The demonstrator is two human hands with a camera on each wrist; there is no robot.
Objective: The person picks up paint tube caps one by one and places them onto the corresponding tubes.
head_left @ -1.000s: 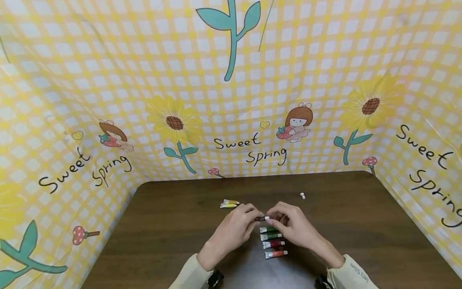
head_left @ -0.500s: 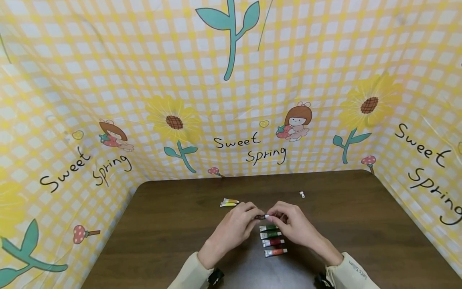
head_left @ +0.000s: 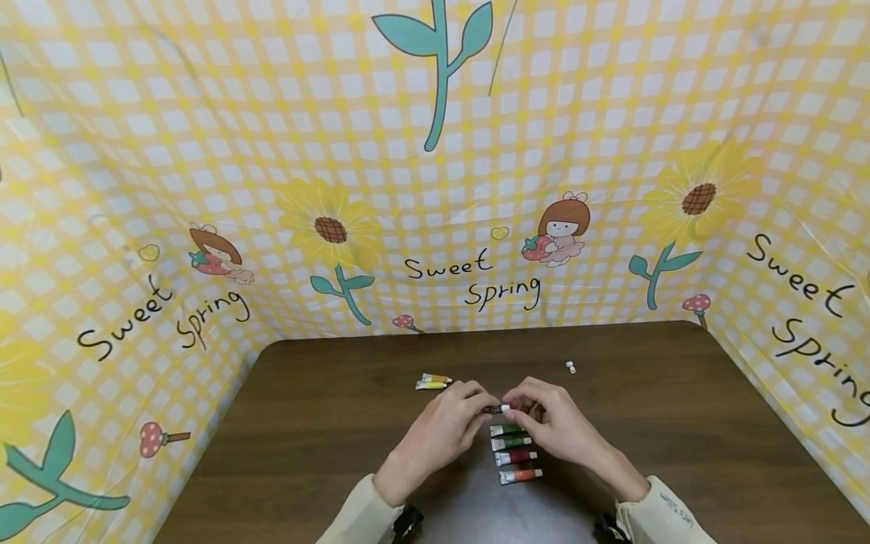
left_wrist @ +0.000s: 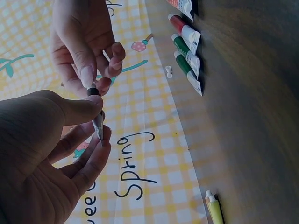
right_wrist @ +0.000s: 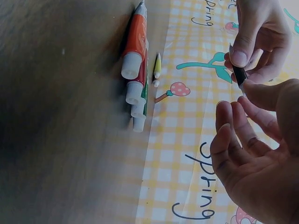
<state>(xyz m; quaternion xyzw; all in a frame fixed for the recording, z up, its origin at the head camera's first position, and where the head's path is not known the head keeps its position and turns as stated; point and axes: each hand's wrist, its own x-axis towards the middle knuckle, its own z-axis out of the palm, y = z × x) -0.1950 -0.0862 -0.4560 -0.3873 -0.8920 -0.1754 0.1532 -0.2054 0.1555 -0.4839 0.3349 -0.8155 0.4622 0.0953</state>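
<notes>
- Head view: above the brown table (head_left: 306, 431), a dropped piece could bounce or roll away on the bare wood.
- The left hand (head_left: 440, 427) has its thumb and fingers clamped on the tube's body; too hard a squeeze could force paint out once the seal is loose.
- The right hand (head_left: 553, 421) pinches the cap between thumb and fingertip; a grip that small could slip while turning, and a sudden release would jerk the hands apart.
- The four laid-out tubes, such as the orange tube (head_left: 520, 476), lie near; a dipping right wrist could knock them askew.
- The dark tube (head_left: 494, 409) is held off the table between both hands, just beyond the green tubes (head_left: 511, 443). Its soft body might bend if twisted unevenly. Its long axis runs side to side, roughly along the table's far edge.
- The white cap (head_left: 505, 408) points to the person's right; the tail end points left, into the left hand.
</notes>
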